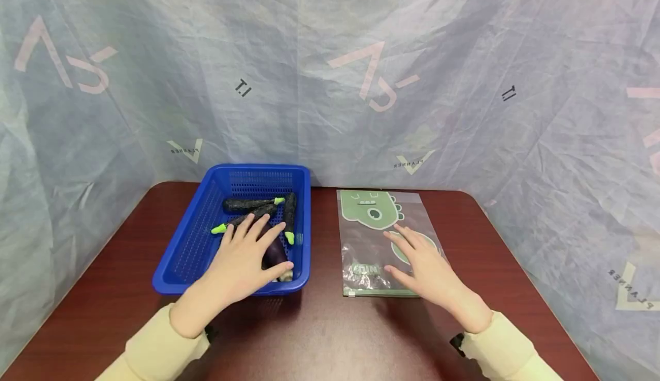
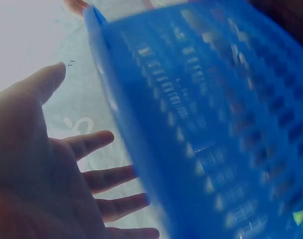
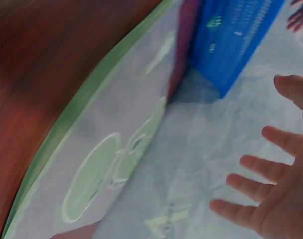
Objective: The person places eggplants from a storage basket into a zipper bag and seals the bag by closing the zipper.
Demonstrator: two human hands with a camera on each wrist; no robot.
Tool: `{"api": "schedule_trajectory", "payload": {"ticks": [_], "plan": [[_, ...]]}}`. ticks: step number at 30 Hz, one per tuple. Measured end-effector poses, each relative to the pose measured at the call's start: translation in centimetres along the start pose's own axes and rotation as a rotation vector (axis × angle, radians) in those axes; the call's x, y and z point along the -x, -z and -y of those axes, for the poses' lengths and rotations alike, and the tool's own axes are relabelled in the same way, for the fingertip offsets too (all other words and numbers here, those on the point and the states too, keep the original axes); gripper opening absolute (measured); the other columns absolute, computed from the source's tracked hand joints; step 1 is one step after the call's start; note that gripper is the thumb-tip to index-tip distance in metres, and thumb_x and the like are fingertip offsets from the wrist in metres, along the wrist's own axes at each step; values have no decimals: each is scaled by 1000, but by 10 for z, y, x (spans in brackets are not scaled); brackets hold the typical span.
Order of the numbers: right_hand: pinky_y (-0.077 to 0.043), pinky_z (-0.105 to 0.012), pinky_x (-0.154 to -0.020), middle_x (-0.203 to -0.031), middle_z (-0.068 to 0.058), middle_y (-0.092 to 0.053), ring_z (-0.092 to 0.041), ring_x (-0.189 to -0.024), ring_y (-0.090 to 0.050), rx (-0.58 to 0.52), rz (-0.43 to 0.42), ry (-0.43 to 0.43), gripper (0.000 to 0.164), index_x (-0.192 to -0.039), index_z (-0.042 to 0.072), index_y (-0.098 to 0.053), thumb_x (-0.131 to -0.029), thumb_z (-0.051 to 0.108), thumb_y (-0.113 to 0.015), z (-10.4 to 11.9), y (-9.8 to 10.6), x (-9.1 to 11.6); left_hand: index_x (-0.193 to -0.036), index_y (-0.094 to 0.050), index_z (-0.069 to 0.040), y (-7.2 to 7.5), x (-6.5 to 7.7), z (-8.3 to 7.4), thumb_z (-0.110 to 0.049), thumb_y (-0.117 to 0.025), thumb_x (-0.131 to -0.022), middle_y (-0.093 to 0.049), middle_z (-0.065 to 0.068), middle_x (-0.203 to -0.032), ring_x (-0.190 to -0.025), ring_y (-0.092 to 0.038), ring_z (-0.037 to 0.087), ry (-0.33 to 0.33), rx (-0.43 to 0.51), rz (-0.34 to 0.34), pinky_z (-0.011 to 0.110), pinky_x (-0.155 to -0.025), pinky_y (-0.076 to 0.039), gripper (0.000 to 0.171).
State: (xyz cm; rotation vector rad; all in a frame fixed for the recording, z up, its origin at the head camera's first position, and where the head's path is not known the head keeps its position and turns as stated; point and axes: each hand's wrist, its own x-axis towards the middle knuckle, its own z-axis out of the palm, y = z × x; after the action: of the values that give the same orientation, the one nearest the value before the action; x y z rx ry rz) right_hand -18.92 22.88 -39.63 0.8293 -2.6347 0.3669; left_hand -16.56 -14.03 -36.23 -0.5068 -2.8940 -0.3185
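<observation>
My left hand [image 1: 241, 262] is spread, palm down, above the blue plastic basket [image 1: 170, 266], fingers straight and holding nothing. Inside the basket lie several dark eggplants, among them a slim one [image 1: 247, 204] with a bright green stem end and another [image 1: 290, 212] along the right wall. A thicker purple eggplant [image 1: 275, 253] is partly hidden under the hand. To the right, my right hand [image 1: 427, 266] hovers with fingers spread over a clear zip bag [image 1: 361, 243] printed with green cartoon shapes. The bag lies flat, its slider edge toward me.
The basket and bag stand side by side on a dark red wooden table [image 1: 330, 335], with a strip of tabletop between them. Grey-blue printed cloth [image 1: 299, 83] hangs behind and at both sides, close to the table edges.
</observation>
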Motion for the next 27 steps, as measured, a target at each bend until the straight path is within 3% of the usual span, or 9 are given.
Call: {"api": "schedule_trajectory", "payload": {"ticks": [6,11,15,20,24,27], "plan": [[-45,-48,-91,-134,-13,-50,-32,-122,-48,-47,59,30,66,-134,14,-50,-76,31,-76,-23,-3,13,-142,-43,-22,15,-8,16,-61,-61,-80,-39,16,-145,-134,-30,42,-56,-39,25,66,-101,-25,76],[-50,-47,-82,-132,-10,-52,-29,-121,-50,-60,86,-1,64,-131,14,-54,-73,29,-79,-42,-7,23,-142,-42,-22,19,-24,32,-56,-65,-80,-41,17,-143,-130,-36,41,-101,-50,99,64,-96,-32,75],[-50,-46,-81,-130,-8,-53,-27,-120,-50,-74,118,-22,63,-127,13,-57,-71,31,-81,-55,-13,32,-143,-41,-22,20,-37,47,-56,-65,-80,-41,17,-143,-129,-37,42,-114,-58,198,64,-93,-34,75],[-49,-47,-84,-128,-10,-55,-27,-117,-52,-91,161,27,63,-122,12,-60,-67,32,-83,-70,-21,44,-143,-40,-21,21,-54,65,-53,-66,-80,-40,20,-142,-128,-35,46,-127,-40,353,65,-92,-34,75],[-47,-48,-84,-124,-7,-57,-25,-115,-53,-117,163,75,63,-121,15,-61,-64,31,-85,-81,-26,52,-144,-38,-17,22,-65,78,-43,-70,-81,-36,24,-144,-131,-30,49,-127,3,506,65,-95,-33,75],[-45,-49,-81,-122,-5,-57,-24,-112,-52,-123,168,86,63,-120,17,-61,-64,28,-85,-86,-30,58,-142,-39,-13,20,-72,86,-35,-73,-81,-37,25,-143,-130,-30,50,-148,-13,576,61,-96,-34,73]]}}
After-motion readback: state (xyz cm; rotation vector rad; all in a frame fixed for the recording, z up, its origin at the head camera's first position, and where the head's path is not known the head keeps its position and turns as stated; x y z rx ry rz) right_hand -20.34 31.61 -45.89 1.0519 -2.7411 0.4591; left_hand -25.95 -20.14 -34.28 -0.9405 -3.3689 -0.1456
